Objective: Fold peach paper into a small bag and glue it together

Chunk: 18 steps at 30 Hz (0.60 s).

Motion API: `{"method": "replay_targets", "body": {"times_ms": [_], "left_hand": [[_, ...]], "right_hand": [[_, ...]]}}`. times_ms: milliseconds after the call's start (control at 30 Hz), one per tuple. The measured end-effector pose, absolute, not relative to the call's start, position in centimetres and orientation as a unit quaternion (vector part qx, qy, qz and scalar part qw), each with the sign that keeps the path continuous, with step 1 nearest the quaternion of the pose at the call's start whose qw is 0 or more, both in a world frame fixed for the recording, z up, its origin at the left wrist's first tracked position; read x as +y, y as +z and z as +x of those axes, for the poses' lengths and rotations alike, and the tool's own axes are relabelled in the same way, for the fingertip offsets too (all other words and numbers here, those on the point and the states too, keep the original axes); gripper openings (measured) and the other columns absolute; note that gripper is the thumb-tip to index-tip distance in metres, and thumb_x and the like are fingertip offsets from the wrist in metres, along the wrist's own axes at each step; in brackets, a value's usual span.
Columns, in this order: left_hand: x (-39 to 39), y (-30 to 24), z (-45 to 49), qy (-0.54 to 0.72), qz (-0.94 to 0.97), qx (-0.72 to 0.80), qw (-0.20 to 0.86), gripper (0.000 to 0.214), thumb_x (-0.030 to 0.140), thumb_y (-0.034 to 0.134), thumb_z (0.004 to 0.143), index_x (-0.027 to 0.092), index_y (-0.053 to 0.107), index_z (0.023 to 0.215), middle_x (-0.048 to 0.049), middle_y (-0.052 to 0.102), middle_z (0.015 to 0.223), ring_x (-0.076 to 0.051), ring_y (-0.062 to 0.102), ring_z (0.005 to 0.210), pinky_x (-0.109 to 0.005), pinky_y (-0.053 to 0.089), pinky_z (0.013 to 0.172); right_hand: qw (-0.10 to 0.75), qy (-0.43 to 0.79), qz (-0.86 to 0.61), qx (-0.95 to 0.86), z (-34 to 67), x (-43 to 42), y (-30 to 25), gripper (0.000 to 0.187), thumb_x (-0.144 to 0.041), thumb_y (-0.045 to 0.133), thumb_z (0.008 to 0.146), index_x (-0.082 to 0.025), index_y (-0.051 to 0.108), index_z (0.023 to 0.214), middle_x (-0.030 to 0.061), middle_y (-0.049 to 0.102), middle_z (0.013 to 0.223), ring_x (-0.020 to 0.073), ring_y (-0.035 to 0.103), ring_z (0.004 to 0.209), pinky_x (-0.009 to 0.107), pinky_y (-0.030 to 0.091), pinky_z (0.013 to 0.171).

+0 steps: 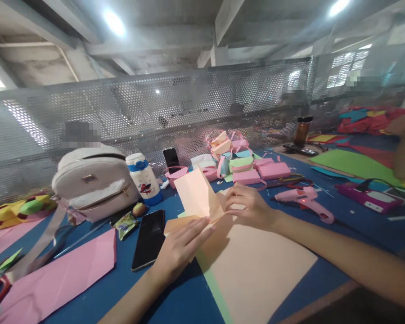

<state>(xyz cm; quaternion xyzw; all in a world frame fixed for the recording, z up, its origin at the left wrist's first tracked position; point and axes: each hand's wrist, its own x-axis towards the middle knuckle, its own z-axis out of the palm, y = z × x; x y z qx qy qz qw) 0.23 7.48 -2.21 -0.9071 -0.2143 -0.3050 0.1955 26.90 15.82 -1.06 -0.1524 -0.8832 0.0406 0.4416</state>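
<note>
A peach paper piece (195, 191), folded with panels standing up, is between my two hands above the table. My left hand (184, 245) lies over its near left flap, fingers stretched out and pressing down. With bent fingers and thumb, my right hand (248, 204) grips the right side of the same piece; the fingertips are partly hidden behind the paper. Beneath both hands lies a large flat peach sheet (259, 270), with a green sheet (214, 283) showing along its left edge.
A black phone (148, 240) lies left of my left hand. Behind it stand a bottle (144, 180) and a white backpack (94, 180). Small paper boxes (245, 176) crowd the back. A pink glue gun (305, 201) lies right; pink paper (70, 274) lies left.
</note>
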Motion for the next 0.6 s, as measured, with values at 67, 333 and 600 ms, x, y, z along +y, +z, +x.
{"method": "replay_targets", "body": {"times_ms": [67, 333, 600], "left_hand": [[7.6, -2.4, 0.1, -0.309, -0.908, -0.217, 0.183, 0.043, 0.003, 0.041, 0.098, 0.013, 0.051, 0.139, -0.0152, 0.065, 0.131, -0.019, 0.056, 0.128, -0.035, 0.050, 0.104], [8.0, -1.8, -0.2, -0.329, -0.921, -0.190, 0.088, 0.041, 0.008, 0.035, 0.101, 0.019, 0.053, 0.137, -0.0104, 0.072, 0.118, -0.016, 0.066, 0.113, -0.039, 0.044, 0.108], [7.3, 2.6, 0.0, -0.267, -0.931, -0.249, 0.016, 0.042, -0.003, 0.043, 0.086, 0.025, 0.052, 0.116, -0.0008, 0.074, 0.103, -0.018, 0.070, 0.096, -0.050, 0.027, 0.116]], "right_hand": [[0.430, 0.071, -0.164, -0.885, 26.8, 15.9, -1.2, 0.023, -0.038, 0.064, 0.092, -0.019, 0.071, 0.082, 0.0054, 0.067, 0.085, 0.0188, 0.057, 0.082, 0.032, 0.043, 0.076], [0.397, 0.004, -0.133, -0.908, 27.4, 15.8, 0.3, 0.031, -0.042, 0.060, 0.094, -0.017, 0.062, 0.112, 0.0094, 0.067, 0.105, 0.0215, 0.058, 0.096, 0.034, 0.046, 0.083], [0.240, -0.221, -0.070, -0.943, 26.0, 12.0, 6.9, 0.034, -0.024, 0.059, 0.095, -0.015, 0.059, 0.128, 0.0113, 0.057, 0.136, 0.0246, 0.045, 0.129, 0.037, 0.034, 0.104]]}}
